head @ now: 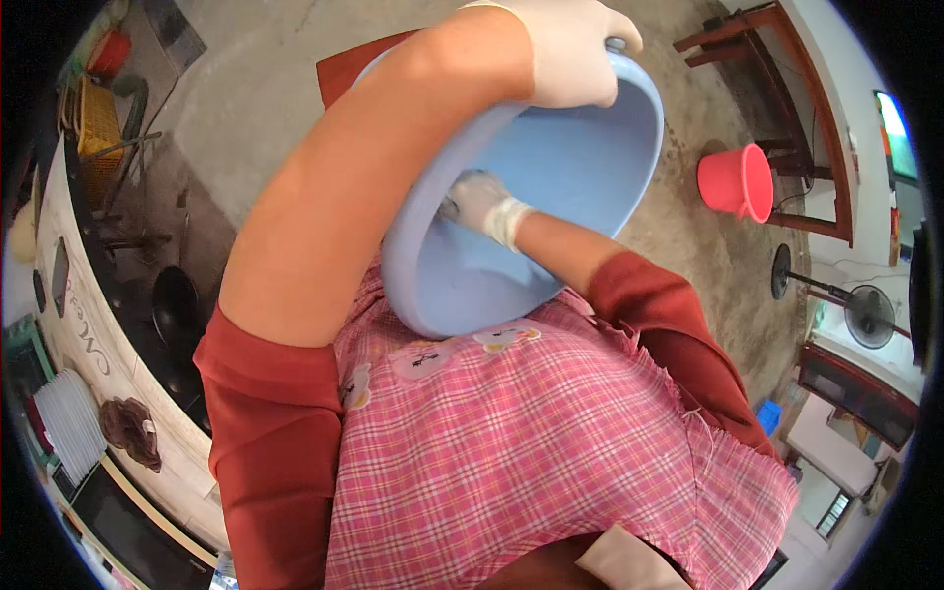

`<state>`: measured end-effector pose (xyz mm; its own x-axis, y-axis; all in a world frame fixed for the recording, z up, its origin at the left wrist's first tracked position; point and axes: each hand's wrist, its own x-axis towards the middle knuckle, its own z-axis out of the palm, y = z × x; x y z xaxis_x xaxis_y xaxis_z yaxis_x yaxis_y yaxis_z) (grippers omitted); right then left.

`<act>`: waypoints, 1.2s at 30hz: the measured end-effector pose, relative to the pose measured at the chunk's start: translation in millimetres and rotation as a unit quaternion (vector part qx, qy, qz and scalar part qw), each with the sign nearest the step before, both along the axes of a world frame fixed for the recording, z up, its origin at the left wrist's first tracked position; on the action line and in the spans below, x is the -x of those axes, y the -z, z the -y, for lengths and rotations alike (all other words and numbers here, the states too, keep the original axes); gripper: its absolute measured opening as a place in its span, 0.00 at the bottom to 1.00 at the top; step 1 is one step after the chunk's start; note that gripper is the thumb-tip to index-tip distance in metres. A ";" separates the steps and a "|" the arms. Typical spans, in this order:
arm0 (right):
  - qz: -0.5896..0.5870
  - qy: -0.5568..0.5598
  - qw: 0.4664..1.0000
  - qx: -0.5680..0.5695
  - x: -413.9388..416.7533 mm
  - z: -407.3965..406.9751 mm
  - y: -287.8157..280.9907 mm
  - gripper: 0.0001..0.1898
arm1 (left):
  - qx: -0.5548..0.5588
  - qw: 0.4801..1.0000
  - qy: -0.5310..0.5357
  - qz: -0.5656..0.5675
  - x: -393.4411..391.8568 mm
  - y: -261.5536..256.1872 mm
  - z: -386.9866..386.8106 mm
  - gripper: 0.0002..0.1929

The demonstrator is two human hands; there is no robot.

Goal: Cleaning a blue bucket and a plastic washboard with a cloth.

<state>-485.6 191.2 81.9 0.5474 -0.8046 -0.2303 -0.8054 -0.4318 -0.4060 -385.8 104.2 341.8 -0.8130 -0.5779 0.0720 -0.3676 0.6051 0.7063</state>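
Observation:
A large light-blue plastic basin (590, 166) is tilted on its side, its opening facing me and its near rim against my pink plaid apron (516, 413). My left hand (568, 55), in a pale glove, reaches over the top and grips the far rim, fingers curled over the edge. Inside the basin is my right hand (483, 200), also gloved, with a pale band at the wrist. It is bent close to the inner left wall and slightly blurred. Greyish patches show at its fingers; whether it holds something there is unclear.
Behind the basin a reddish-brown flat surface (335, 77) shows. On the concrete floor at right are a pink-red bucket (719, 181), a dark wooden frame (833, 147) and a standing fan (870, 316). A long pale counter (122, 354) and a yellow basket (99, 140) are at left.

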 end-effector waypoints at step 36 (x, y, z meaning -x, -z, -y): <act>0.048 -0.124 0.988 0.076 75.8 -61.8 -98.4 0.08 | 0.005 1.000 -0.017 -0.011 -9.1 2.9 0.2 0.24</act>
